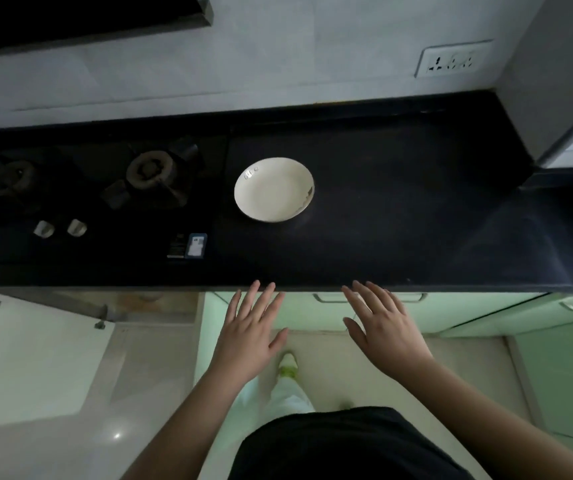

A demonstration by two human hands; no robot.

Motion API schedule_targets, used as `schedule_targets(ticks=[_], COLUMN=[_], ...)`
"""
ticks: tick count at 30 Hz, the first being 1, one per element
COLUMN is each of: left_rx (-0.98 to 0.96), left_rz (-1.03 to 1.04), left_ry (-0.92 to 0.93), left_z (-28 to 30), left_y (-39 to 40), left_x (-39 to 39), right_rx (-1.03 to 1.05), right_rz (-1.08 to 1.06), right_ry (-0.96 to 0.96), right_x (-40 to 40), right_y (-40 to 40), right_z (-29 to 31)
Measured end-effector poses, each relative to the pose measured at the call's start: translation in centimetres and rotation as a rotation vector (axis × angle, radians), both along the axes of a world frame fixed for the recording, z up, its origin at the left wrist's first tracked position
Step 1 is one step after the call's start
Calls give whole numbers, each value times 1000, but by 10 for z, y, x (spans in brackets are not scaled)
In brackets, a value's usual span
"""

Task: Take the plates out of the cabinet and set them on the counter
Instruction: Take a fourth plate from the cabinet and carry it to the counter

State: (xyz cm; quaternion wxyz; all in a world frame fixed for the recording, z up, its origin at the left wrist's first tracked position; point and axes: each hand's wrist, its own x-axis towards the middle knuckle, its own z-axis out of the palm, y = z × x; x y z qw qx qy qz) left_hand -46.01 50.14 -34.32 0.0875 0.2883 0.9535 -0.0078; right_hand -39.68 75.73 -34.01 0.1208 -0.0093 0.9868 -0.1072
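Observation:
One white plate (274, 189) rests flat on the black counter (399, 220), just right of the stove. My left hand (248, 332) hovers below the counter's front edge with its fingers spread and nothing in it. My right hand (383, 327) is beside it, also spread and holding nothing. Both hands are in front of the pale green cabinet drawers (312, 313) under the counter. The drawer front with the metal handle (326, 298) looks closed. No other plate shows.
A two-burner gas stove (146, 174) with white knobs (60, 228) fills the counter's left part. A small box (188, 245) lies near its front right corner. A wall socket (453, 58) is at the back right, a grey upper cabinet (562, 81) at far right.

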Motion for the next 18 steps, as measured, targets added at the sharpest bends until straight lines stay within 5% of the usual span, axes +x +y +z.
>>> schedule_targets(ticks=[18], left_rx=[25], left_rz=[494], left_ry=[-24], left_z=[17], left_y=[-104], left_x=[171], right_rx=[-8], right_rz=[447], right_ry=[-44], right_x=[51], right_y=[-105], right_z=[12])
